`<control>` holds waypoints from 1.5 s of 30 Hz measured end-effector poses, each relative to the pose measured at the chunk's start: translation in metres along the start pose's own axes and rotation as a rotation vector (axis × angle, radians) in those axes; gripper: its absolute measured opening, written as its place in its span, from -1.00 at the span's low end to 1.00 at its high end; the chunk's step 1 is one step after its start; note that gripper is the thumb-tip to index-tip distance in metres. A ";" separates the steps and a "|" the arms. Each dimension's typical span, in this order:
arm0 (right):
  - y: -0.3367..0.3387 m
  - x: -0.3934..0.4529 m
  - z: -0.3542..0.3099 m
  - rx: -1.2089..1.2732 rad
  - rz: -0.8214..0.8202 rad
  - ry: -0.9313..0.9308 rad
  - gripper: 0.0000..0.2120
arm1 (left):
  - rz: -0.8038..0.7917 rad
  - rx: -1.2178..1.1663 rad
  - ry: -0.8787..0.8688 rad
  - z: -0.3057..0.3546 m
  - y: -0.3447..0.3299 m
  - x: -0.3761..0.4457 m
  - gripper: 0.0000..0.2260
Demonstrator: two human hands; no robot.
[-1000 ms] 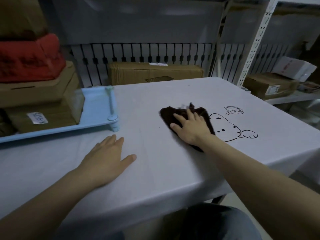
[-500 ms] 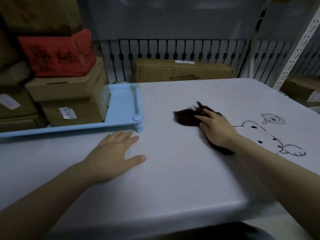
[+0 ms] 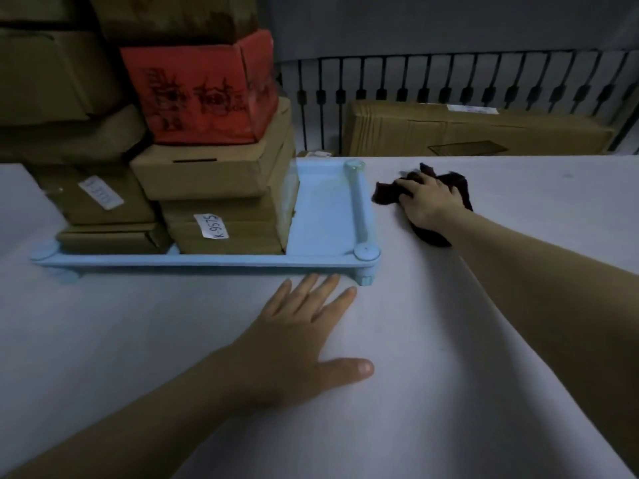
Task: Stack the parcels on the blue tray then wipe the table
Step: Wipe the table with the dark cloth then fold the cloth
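Left side walled off, right side wide open

The left half of the tabletop (image 3: 449, 375) is taken up by the blue tray (image 3: 325, 209), with parcels (image 3: 214, 181) stacked high on it, so nothing can be reached across there; only a bare strip is left at the tray's right end, fenced by a rail (image 3: 359, 209). The narrow gap just beside that rail is filled by the dark cloth (image 3: 387, 195) under the right hand (image 3: 427, 202). The lane in front of the tray is partly blocked by the flat left hand (image 3: 297, 337). Open surface is seen to the right and front.
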State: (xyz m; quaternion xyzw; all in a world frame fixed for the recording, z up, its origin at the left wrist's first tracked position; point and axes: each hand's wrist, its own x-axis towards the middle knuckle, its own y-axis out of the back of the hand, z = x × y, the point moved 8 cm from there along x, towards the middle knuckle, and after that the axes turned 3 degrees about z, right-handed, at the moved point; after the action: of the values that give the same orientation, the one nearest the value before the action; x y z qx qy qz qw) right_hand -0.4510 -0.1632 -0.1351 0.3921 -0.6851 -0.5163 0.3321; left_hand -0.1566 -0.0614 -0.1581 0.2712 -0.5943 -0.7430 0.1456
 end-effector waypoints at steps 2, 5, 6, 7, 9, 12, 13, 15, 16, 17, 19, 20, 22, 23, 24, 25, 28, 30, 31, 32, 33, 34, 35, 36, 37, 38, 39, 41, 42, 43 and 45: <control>-0.003 0.004 -0.022 -0.009 -0.012 0.125 -0.55 | 0.002 0.004 -0.013 0.002 0.001 0.000 -0.20; -0.001 -0.012 -0.037 0.034 -0.021 0.315 -0.57 | -0.003 0.011 -0.007 0.002 0.000 0.000 -0.19; 0.002 -0.024 -0.037 0.053 -0.026 0.354 -0.59 | -0.006 0.014 -0.006 0.003 0.000 0.001 -0.17; 0.004 -0.037 -0.036 0.069 -0.032 0.382 -0.60 | -0.004 0.021 -0.002 0.002 0.000 0.001 -0.14; 0.009 -0.067 -0.033 0.072 -0.025 0.402 -0.60 | 0.005 0.024 0.001 0.002 0.001 0.003 -0.06; 0.016 -0.120 -0.026 0.047 -0.008 0.386 -0.59 | 0.002 -0.005 0.000 0.005 0.003 0.000 -0.01; 0.017 -0.137 -0.024 0.036 -0.005 0.378 -0.59 | 0.005 -0.034 0.001 0.006 0.005 -0.002 -0.03; 0.017 -0.170 -0.020 0.012 -0.008 0.350 -0.58 | 0.026 -0.151 0.013 0.008 0.011 -0.010 -0.15; 0.017 -0.185 -0.018 0.004 -0.001 0.334 -0.58 | 0.055 -0.219 0.024 0.007 0.016 -0.015 -0.23; 0.016 -0.199 -0.016 0.000 0.014 0.316 -0.58 | 0.091 -0.264 0.034 0.005 0.021 -0.021 -0.31; 0.014 -0.227 -0.016 -0.012 0.054 0.258 -0.56 | 0.160 -0.228 0.024 -0.002 0.026 -0.038 -0.38; 0.013 -0.240 -0.018 -0.022 0.074 0.221 -0.49 | 0.186 -0.180 0.017 -0.007 0.025 -0.049 -0.38; 0.009 -0.263 -0.024 -0.040 0.096 0.158 -0.31 | 0.214 -0.107 0.044 -0.025 0.021 -0.073 -0.39; 0.006 -0.273 -0.030 -0.051 0.096 0.142 -0.27 | 0.223 -0.085 0.081 -0.038 0.018 -0.086 -0.40; 0.003 -0.283 -0.037 -0.057 0.093 0.136 -0.26 | 0.233 -0.074 0.126 -0.051 0.016 -0.100 -0.40; 0.001 -0.292 -0.047 -0.055 0.087 0.137 -0.26 | 0.245 -0.070 0.173 -0.065 0.015 -0.113 -0.40; -0.007 -0.312 -0.086 -0.043 0.057 0.191 -0.28 | 0.276 -0.095 0.309 -0.104 0.007 -0.149 -0.30; -0.014 -0.318 -0.115 -0.048 0.034 0.237 -0.27 | 0.311 -0.119 0.375 -0.126 0.001 -0.170 -0.21; -0.016 -0.318 -0.129 -0.053 0.026 0.253 -0.25 | 0.332 -0.127 0.405 -0.137 -0.002 -0.180 -0.17; -0.018 -0.315 -0.142 -0.056 0.019 0.263 -0.24 | 0.357 -0.132 0.434 -0.147 -0.004 -0.191 -0.12; -0.020 -0.312 -0.154 -0.056 0.008 0.266 -0.27 | 0.380 -0.133 0.460 -0.156 -0.006 -0.201 -0.11; -0.023 -0.307 -0.166 -0.053 -0.003 0.264 -0.34 | 0.406 -0.139 0.486 -0.164 -0.007 -0.210 -0.16; -0.026 -0.300 -0.177 -0.050 -0.012 0.266 -0.43 | 0.429 -0.138 0.519 -0.174 -0.008 -0.218 -0.27; -0.029 -0.294 -0.188 -0.048 -0.017 0.270 -0.49 | 0.449 -0.127 0.552 -0.183 -0.009 -0.226 -0.36; -0.031 -0.287 -0.200 -0.046 -0.019 0.275 -0.50 | 0.474 -0.119 0.586 -0.194 -0.009 -0.233 -0.42; -0.035 -0.282 -0.212 -0.045 -0.024 0.281 -0.51 | 0.504 -0.116 0.620 -0.205 -0.009 -0.240 -0.42; -0.038 -0.277 -0.224 -0.045 -0.033 0.288 -0.51 | 0.529 -0.122 0.656 -0.215 -0.009 -0.247 -0.39; -0.046 -0.269 -0.250 -0.040 -0.060 0.319 -0.51 | 0.561 -0.149 0.728 -0.235 -0.010 -0.262 -0.39; -0.050 -0.266 -0.264 -0.035 -0.071 0.339 -0.51 | 0.587 -0.164 0.760 -0.244 -0.011 -0.270 -0.38; -0.054 -0.264 -0.280 -0.028 -0.080 0.365 -0.51 | 0.617 -0.181 0.791 -0.254 -0.012 -0.278 -0.33; -0.061 -0.263 -0.312 -0.014 -0.099 0.421 -0.51 | 0.655 -0.197 0.855 -0.274 -0.013 -0.293 -0.18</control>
State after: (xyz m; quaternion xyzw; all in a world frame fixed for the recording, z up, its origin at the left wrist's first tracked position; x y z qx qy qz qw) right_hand -0.0470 -0.0812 -0.1309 0.5221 -0.5771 -0.4433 0.4449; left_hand 0.2398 -0.1206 -0.1434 0.3347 -0.4631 -0.5346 0.6227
